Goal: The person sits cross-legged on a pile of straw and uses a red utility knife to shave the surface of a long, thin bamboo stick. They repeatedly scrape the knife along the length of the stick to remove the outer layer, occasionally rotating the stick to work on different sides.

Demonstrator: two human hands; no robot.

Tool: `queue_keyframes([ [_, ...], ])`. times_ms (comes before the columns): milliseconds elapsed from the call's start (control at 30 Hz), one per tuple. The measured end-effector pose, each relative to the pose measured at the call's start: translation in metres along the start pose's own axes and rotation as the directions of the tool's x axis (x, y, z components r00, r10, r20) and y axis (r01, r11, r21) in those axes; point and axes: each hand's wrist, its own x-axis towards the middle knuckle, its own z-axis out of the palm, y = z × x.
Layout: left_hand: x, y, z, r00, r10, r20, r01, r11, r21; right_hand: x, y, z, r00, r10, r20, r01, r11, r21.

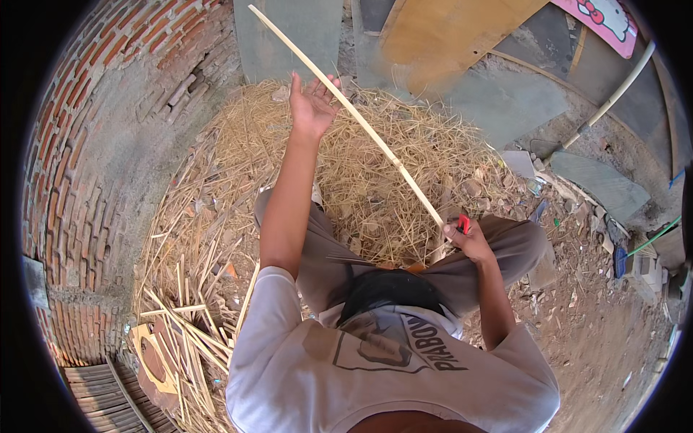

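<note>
A long, pale bamboo strip (pixel 397 164) slants across the space before me, its far end up at the top left. My left hand (pixel 313 108) is stretched far forward, palm turned up and fingers spread; the strip passes at its fingertips without being gripped. Over my right knee, my right hand (pixel 471 240) is closed around the strip's near end. A small red and black tool (pixel 464 224) sits in that same hand; its blade, if any, cannot be made out. Between my crossed legs lies a heap of thin bamboo shavings (pixel 361 216).
A worn brick wall (pixel 72 159) rises on the left. Loose split bamboo strips (pixel 191 335) lie by my left side. Flat boards (pixel 447 43) lean at the far side, near a pale pipe (pixel 613 94). Rubble and broken tiles (pixel 599 180) edge the dirt floor on the right.
</note>
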Motion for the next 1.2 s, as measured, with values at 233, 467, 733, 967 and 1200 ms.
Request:
queue_keyframes([
  [233, 0.022, -0.001, 0.006, 0.958, 0.285, 0.004, -0.285, 0.958, -0.039, 0.023, 0.036, -0.004, 0.978, -0.036, -0.207, 0.020, 0.997, -0.079],
  [467, -0.015, -0.012, 0.027, 0.871, 0.489, -0.039, -0.470, 0.855, 0.219, 0.041, 0.008, 0.004, 0.929, 0.229, -0.289, -0.147, 0.949, 0.279],
  [733, -0.008, -0.064, -0.005, 0.843, 0.530, 0.092, -0.535, 0.809, 0.244, 0.125, -0.040, 0.034, 0.940, 0.027, -0.340, 0.089, 0.943, 0.321],
  [967, 0.014, -0.109, -0.036, 0.871, 0.470, 0.141, -0.475, 0.736, 0.483, 0.170, -0.026, 0.046, 0.952, 0.259, -0.165, -0.071, 0.709, 0.702],
  [1200, 0.021, -0.113, -0.048, 0.843, 0.528, -0.106, -0.398, 0.743, 0.538, 0.242, -0.002, 0.091, 0.855, 0.319, -0.410, 0.140, 0.619, 0.773],
])
